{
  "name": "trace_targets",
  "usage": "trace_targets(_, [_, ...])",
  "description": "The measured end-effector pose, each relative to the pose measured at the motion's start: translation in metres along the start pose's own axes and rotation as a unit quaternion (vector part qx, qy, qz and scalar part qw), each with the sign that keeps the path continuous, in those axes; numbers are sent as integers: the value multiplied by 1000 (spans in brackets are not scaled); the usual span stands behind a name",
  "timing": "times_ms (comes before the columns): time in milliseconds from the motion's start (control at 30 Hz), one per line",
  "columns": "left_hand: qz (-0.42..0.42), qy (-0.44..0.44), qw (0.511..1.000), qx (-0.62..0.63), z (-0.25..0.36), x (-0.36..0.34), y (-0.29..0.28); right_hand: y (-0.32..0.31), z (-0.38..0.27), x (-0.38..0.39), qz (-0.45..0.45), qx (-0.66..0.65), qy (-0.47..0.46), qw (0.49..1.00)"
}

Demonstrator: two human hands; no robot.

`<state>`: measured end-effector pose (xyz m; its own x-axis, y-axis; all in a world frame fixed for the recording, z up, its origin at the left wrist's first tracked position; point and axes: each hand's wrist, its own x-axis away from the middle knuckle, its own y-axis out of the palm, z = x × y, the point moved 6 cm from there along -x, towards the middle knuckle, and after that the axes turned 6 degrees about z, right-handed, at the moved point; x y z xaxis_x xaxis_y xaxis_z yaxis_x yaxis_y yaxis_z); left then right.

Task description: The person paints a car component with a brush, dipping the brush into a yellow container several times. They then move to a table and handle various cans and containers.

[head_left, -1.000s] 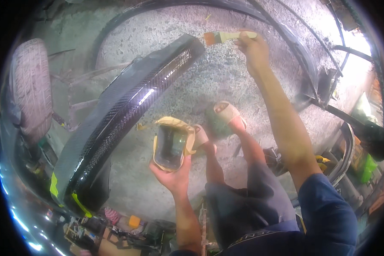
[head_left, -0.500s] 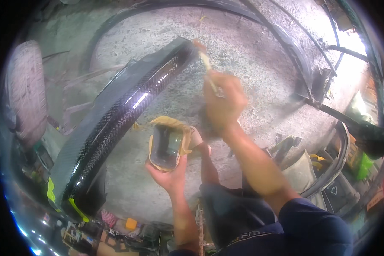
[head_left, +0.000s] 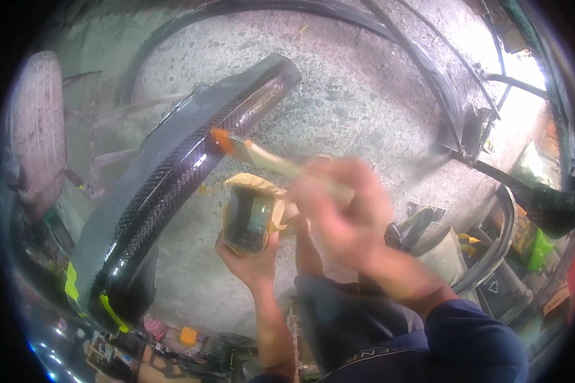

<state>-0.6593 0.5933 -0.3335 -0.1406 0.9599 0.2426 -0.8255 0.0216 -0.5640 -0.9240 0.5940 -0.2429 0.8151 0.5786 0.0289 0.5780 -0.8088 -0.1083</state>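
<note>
**Your left hand [head_left: 248, 260] and right hand [head_left: 344, 210] each hold something**

Nearest you, the fingers of your left hand wrap the lower end of a small, dark-walled, rounded-rectangular container [head_left: 249, 220] with a ragged tan-yellow rim. Its mouth faces up at you, probably so the contents stay in; what they are is unclear.

Your right hand is blurred, its fingers drawn narrowly around the rear of a flat, cream-handled brush [head_left: 268, 159] with orange-brown bristles. That grip likely leaves your knuckles clear of the surface.

Just past the container, a long, curved, glossy black panel [head_left: 176, 163] with a woven pattern slants from lower left to upper centre. The bristles overlap its right edge; actual contact can't be confirmed. Its long slant seems to give your right arm a free side. Yellow-green tape strips [head_left: 113, 313] mark its lower end.

Farther out are the speckled grey concrete floor [head_left: 351, 96] and, leftward, a dusty, pale grey tyre [head_left: 38, 127].
</note>
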Motion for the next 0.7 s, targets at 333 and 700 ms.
trace_targets(333, [-17,-48,994,93,14,2,1,-32,191,-113,27,-90,292,952])
trace_targets(700, [-25,-23,993,110,8,6,-3,-38,109,-80,122,125,36,984])
